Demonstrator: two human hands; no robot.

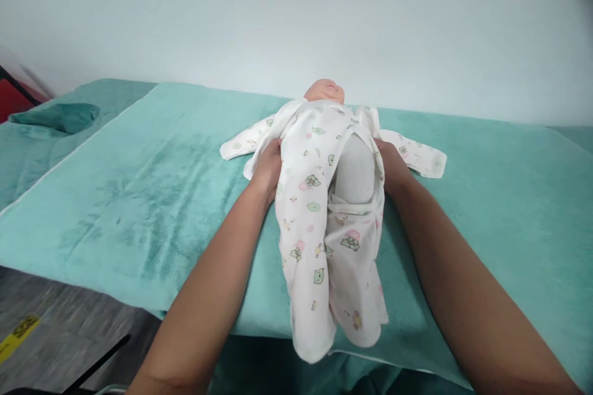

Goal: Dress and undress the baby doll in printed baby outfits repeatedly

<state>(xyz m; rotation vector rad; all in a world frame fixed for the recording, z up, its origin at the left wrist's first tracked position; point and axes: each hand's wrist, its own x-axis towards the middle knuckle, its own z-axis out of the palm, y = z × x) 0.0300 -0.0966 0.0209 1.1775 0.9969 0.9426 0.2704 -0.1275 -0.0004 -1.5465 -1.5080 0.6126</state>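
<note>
1. Wall [296, 18]: pale, plain, across the top of the frame.
2. Green cloth [125, 179]: spans the frame from left to right, creased left of centre; its near edge drops away at the bottom.
3. Floor [102, 296]: grey, lower left.
4. Suit [306, 197]: white, printed with small green and pink figures, on the doll at centre. Its legs point to the bottom of the frame, the feet at the cloth's near edge.
5. Doll: lies on its back on the cloth. The head [324, 91] is at upper centre; the pale torso [356, 170] shows through a gap right of centre.
6. Progress, as judged: both legs appear covered and both sleeves lie spread outward. Whether arms fill the sleeves cannot be confirmed. The front is not closed over the torso; no fastening is seen done up.
7. Left hand [269, 163]: at the suit's side, left of centre, fingers partly hidden by the fabric. Right hand [390, 163]: against the opposite side, fingertips concealed. Whether either pinches the fabric or merely supports the doll cannot be determined.
8. Yellow strip [18, 336]: lower left, with dark marks too blurred to read. No brand or legible writing found on the suit.
</note>
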